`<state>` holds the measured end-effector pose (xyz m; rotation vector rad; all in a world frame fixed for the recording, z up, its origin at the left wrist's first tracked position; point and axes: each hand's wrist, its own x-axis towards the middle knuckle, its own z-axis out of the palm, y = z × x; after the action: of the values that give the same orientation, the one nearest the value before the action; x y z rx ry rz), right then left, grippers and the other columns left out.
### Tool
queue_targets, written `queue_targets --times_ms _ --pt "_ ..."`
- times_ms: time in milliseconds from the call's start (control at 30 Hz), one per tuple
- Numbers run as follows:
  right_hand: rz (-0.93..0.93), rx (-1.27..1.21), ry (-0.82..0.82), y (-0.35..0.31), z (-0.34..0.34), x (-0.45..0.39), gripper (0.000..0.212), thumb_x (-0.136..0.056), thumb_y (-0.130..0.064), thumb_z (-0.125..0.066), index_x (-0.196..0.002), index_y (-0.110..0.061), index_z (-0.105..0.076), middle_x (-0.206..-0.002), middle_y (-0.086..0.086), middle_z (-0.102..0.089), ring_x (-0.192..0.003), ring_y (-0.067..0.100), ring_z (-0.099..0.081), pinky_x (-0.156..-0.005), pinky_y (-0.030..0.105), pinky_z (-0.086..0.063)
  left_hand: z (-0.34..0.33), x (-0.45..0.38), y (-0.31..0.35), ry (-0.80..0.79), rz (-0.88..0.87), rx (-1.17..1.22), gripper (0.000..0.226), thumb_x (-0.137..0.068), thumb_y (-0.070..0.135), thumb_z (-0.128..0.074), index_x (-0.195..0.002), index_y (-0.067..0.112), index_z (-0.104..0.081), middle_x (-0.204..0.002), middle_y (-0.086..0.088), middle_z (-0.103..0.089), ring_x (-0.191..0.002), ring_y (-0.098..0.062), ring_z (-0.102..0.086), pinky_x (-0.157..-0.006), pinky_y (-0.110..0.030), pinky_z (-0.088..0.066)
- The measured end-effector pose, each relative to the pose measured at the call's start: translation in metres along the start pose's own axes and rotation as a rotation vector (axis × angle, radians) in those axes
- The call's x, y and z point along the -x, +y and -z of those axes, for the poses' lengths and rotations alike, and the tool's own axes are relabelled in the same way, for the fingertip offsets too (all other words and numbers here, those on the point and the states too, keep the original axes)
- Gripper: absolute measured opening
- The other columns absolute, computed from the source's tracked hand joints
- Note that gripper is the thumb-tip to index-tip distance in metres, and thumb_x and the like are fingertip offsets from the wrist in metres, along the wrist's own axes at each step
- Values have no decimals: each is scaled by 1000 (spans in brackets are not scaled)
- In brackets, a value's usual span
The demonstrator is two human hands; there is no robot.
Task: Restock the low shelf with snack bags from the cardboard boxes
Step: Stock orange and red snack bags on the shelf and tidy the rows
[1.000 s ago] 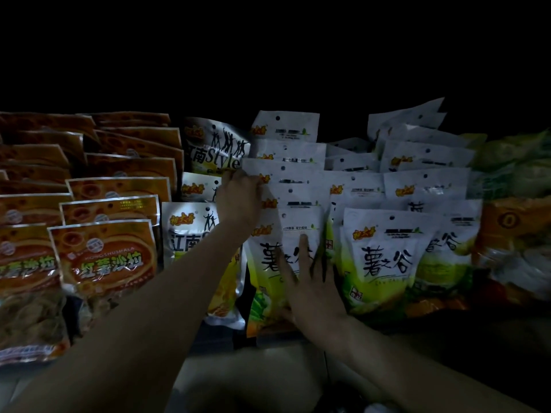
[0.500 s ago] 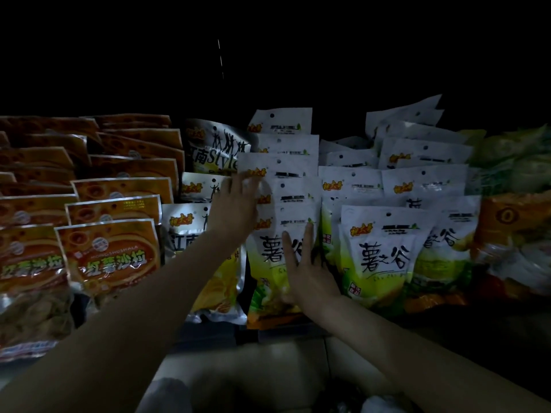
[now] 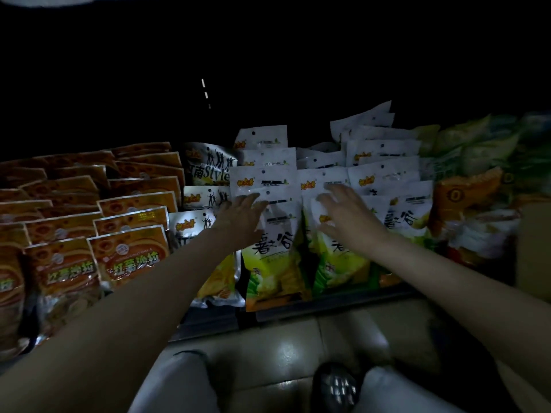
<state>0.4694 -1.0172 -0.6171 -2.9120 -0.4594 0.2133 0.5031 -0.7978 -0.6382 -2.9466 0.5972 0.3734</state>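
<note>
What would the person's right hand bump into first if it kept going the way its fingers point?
Most likely the right hand would meet the white-topped snack bags stacked just beyond its fingers. It may already touch the front one; the depth is hard to judge in this dim view.

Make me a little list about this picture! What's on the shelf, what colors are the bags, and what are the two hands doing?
place: a dim low shelf packed with standing snack bags
middle bags: white and green bags in rows
left bags: orange bags in rows
between them: white and yellow bags
far right: orange and green bags, blurry
left hand: flat on the white and green bags, fingers straight
right hand: spread over the next row of the same bags
held in hands: nothing
cardboard boxes: not in view
</note>
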Motion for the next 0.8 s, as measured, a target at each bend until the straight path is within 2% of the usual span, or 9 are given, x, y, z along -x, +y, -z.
queue_targets --times_ms 67,133,200,300,367,533,700,800 --pt "-88 -33 -80 22 2 1 72 -90 -42 -56 -148 -20 -19 -156 5 -9 -142 26 -9 -115 39 -15 0 -4 17 -41 -64 45 76 -90 47 -52 -150 23 -11 -158 -5 -4 -144 -28 -10 -113 -48 -20" --pt "-137 -61 -161 37 -2 -6 77 -86 -49 -59 -147 -25 -20 -154 5 -17 -140 27 -16 -111 43 -21 -9 -10 35 -92 -76 135 86 -84 55 -57 -150 27 -9 -158 -4 -2 -144 -27 -6 -113 -49 -17" --pt "-193 -90 -150 43 -5 -20 73 -84 -48 -62 -144 -26 -26 -147 10 -28 -134 31 -25 -105 44 -30 -20 -12 51 -97 -45 156 95 -80 58 -59 -150 26 -4 -158 -3 2 -145 -27 0 -113 -50 -13" --pt "-242 -75 -175 44 -10 -32 73 -85 -43 -63 -143 -20 -25 -141 16 -28 -131 37 -26 -102 46 -35 -33 -13 68 -118 21 190 98 -79 57 -61 -150 25 -2 -158 -4 6 -145 -28 5 -115 -52 -6" --pt "-223 -36 -154 42 -15 -32 70 -86 -40 -62 -143 -20 -25 -140 16 -28 -129 37 -26 -102 47 -35 -34 -18 73 -135 72 215 97 -80 57 -61 -150 25 -2 -158 -4 6 -145 -28 6 -115 -53 -2" --pt "-201 -68 -149 42 -16 -15 74 -85 -28 -66 -143 -19 -22 -139 15 -30 -130 34 -27 -103 42 -32 -32 -19 83 -125 108 287 95 -81 56 -61 -149 21 -5 -158 -5 2 -145 -29 1 -114 -53 -6" --pt "-208 -95 -252 46 4 4 86 -88 -14 -63 -150 -15 -4 -152 12 -21 -135 29 -29 -104 36 -34 -6 -15 88 -56 58 309 91 -83 49 -62 -150 26 -4 -159 -3 1 -145 -28 -1 -114 -52 -8" --pt "-211 -77 -253 48 4 12 88 -88 -15 -63 -150 -17 0 -156 9 -14 -141 28 -18 -111 38 -25 8 -20 95 7 -10 364 89 -86 39 -63 -150 27 -2 -158 -1 -4 -144 -28 -9 -113 -52 -14"
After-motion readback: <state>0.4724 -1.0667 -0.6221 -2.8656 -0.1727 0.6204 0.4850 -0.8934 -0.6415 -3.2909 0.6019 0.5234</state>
